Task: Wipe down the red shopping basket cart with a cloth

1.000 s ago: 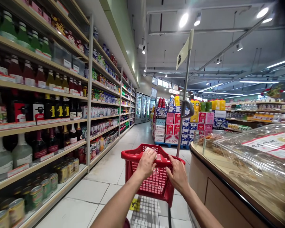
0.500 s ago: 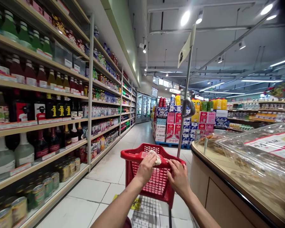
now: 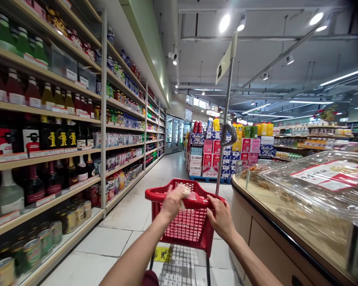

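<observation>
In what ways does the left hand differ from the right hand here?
The left hand holds a pale cloth; no cloth shows in the right hand. The left hand looks blurred, the right hand sharper. The left hand is farther left along the red handle, the right hand near its right end. Both hands are bare and at the handle.

Red mesh-sided shopping cart (image 3: pixel 183 222), upright; crumpled off-white cloth (image 3: pixel 185 192) at its handle (image 3: pixel 197 203)
</observation>
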Available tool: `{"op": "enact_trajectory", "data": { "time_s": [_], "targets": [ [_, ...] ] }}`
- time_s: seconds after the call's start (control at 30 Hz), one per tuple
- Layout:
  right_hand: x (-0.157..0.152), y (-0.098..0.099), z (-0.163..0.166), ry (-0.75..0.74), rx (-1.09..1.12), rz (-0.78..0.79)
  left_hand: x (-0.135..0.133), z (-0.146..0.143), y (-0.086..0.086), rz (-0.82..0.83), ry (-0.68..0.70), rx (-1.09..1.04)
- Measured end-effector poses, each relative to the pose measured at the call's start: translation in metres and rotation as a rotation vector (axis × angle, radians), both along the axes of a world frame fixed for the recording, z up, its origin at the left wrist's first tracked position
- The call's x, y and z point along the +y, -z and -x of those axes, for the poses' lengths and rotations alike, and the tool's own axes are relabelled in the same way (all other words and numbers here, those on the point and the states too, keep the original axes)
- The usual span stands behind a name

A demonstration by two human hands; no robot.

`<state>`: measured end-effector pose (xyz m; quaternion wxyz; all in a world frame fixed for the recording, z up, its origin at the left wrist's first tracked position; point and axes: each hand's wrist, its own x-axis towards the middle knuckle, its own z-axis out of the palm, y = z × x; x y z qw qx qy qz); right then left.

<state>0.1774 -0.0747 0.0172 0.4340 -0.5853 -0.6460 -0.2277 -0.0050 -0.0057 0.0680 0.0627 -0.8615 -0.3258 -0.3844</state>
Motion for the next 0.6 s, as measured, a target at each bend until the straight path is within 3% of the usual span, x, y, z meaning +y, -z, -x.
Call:
{"op": "enact_trajectory", "data": {
  "time_s": [0.1, 0.27, 0.43, 0.6],
  "targets": [
    [0.000, -0.002, 0.002, -0.019, 0.018, -0.009, 0.002, 0.001, -0.009, 0.037, -0.069, -0.040],
    [0.000, 0.004, 0.000, -0.032, 0.077, -0.054, -0.009, -0.021, 0.000, 0.008, 0.079, 0.059],
    [-0.002, 0.006, 0.004, -0.030, 0.120, -0.070, -0.010, -0.002, -0.002, 0.016, -0.124, -0.082],
    [-0.001, 0.005, 0.006, -0.050, 0.129, -0.072, -0.024, -0.023, 0.007, -0.032, 0.074, 0.030]
  ]
}}
